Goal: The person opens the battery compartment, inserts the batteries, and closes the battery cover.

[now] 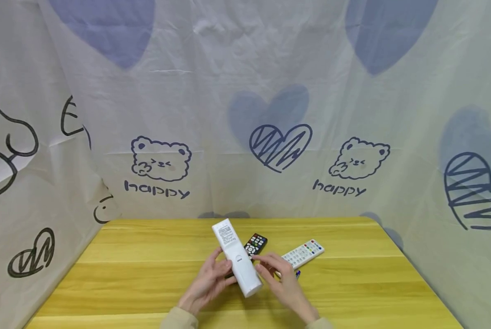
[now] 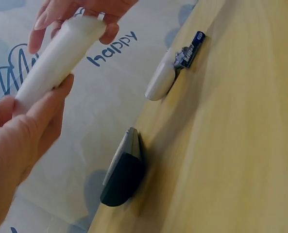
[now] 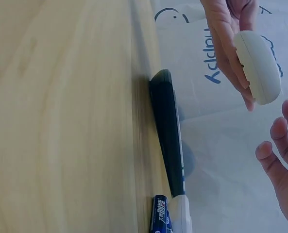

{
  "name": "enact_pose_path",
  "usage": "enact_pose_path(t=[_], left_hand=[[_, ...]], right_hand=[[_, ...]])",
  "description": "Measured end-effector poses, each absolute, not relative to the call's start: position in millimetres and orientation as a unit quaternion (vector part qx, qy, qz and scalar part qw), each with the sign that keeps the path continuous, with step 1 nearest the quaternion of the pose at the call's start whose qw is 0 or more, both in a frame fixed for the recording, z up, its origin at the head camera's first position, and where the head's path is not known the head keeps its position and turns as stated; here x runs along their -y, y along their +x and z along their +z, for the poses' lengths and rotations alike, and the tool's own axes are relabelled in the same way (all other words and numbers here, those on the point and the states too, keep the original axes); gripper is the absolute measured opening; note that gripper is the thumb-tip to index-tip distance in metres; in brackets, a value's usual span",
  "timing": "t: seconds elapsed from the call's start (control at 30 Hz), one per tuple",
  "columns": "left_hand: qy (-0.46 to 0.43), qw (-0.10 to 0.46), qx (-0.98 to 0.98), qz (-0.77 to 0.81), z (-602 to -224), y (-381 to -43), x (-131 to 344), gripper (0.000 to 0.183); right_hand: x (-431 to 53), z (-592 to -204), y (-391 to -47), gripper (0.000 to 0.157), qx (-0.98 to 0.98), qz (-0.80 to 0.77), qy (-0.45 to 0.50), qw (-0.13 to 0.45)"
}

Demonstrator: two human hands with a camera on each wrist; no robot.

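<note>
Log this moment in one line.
left hand: holds white remote, back showing | right hand: near it | wood-grain table: black remote, second white remote, blue batteries

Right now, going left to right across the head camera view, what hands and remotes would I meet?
Left hand → held white remote → black remote → right hand → white remote on the table.

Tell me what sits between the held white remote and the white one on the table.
In the head view, the black remote and the right hand show between the held white remote and the other white remote.
</note>
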State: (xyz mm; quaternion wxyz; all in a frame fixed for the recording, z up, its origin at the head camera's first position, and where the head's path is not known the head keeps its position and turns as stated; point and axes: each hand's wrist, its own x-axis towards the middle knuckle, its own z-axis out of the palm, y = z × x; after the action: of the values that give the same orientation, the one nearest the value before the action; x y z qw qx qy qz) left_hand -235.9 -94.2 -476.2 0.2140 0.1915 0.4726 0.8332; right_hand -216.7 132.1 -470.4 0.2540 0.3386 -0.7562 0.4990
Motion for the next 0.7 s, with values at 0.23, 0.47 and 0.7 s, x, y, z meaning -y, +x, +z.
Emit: enact_pose_path(t=[0.23, 0.47, 0.7], left_hand=[[0.147, 0.202, -0.481, 0.840, -467.2, -237.3, 99.8, 0.077], [0.116, 0.183, -0.515, 0.830, -463.8, -242.2, 111.2, 0.070], [0.101, 0.149, -0.576, 0.797, -461.3, -244.9, 125.8, 0.073]], right_hand=[[-133.8, -468.0, -216.5, 0.022, 0.754, 0.506, 0.335, 0.251], [-134.1, -466.8, -215.9, 0.021, 0.760, 0.504, 0.328, 0.248], [-136.6, -468.9, -216.3, 0.021, 0.764, 0.503, 0.323, 0.241]])
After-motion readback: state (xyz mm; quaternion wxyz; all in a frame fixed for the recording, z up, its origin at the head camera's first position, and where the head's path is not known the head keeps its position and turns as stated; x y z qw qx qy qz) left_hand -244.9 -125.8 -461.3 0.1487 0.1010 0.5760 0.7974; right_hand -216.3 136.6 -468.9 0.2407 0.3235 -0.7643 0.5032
